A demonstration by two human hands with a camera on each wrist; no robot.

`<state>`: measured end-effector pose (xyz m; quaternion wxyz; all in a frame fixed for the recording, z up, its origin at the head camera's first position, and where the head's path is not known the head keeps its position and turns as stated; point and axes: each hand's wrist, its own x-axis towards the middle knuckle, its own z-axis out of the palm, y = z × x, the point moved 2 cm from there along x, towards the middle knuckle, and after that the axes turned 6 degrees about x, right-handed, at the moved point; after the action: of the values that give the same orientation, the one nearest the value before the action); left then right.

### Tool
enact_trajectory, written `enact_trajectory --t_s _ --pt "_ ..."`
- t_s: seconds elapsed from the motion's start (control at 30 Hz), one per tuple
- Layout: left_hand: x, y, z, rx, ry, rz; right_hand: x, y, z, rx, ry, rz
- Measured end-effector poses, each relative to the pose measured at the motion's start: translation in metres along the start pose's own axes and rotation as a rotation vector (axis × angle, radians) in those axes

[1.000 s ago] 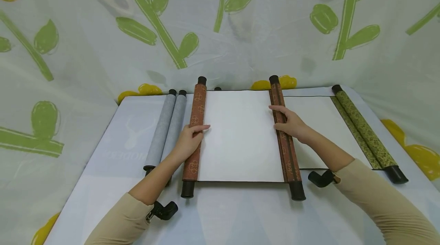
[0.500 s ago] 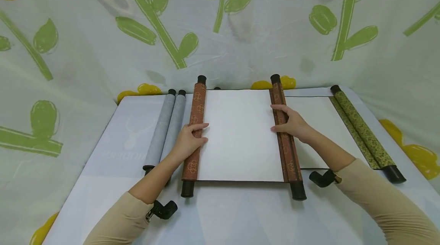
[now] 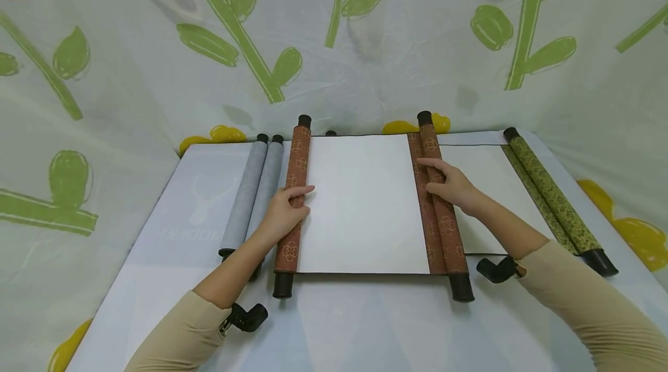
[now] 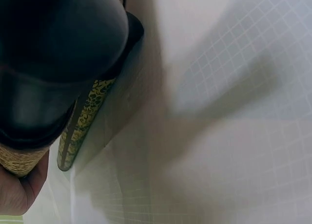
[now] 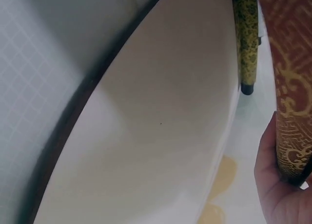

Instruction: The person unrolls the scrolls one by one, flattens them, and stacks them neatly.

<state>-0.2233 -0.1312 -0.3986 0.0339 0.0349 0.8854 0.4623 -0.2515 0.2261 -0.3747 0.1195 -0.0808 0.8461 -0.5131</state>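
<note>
A hanging scroll with red-brown flowered brocade and black end knobs lies partly unrolled between my hands, its white paper [image 3: 365, 204] facing up. My left hand [image 3: 282, 215] grips its left roll [image 3: 292, 244], thumb and index finger reaching over onto the paper side. Around the right roller [image 3: 450, 233] curl the fingers of my right hand [image 3: 454, 186]. A strip of brocade [image 3: 434, 239] shows between that roller and the paper. In the left wrist view, a black end knob [image 4: 58, 48] hides much of the scroll. The right wrist view shows the brocade [image 5: 292, 68] above my thumb.
At the right lies another scroll with a green-gold patterned roller [image 3: 558, 198], its white sheet [image 3: 477, 172] passing under the brown one. Two grey rolls [image 3: 245, 192] lie side by side at the left. Leaf-patterned cloth [image 3: 407, 42] hangs behind the table [image 3: 339, 331].
My right hand has moved right with the right roller, and more brocade shows between roller and paper. The left roll has shifted slightly left in my left hand.
</note>
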Motion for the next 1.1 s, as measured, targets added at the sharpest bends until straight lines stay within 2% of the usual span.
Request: enact_trajectory --t_s 0.3,0.47,0.6,0.87,1.1 --pt "0.0 0.0 -0.002 0.002 -0.011 0.072 0.0 0.0 -0.003 -0.036 0.038 0.026" --pt "0.001 -0.001 -0.004 -0.033 -0.012 0.094 0.0 -0.003 -0.008 -0.042 0.053 0.019" --pt "0.002 0.0 -0.005 -0.022 -0.005 0.116 0.0 -0.005 -0.01 -0.04 0.049 0.01" --pt "0.001 0.0 -0.005 0.023 -0.03 0.08 0.0 -0.005 -0.013 -0.053 0.034 0.028" --pt "0.003 -0.003 -0.003 0.008 -0.052 0.052 0.001 -0.003 -0.016 -0.069 0.023 0.025"
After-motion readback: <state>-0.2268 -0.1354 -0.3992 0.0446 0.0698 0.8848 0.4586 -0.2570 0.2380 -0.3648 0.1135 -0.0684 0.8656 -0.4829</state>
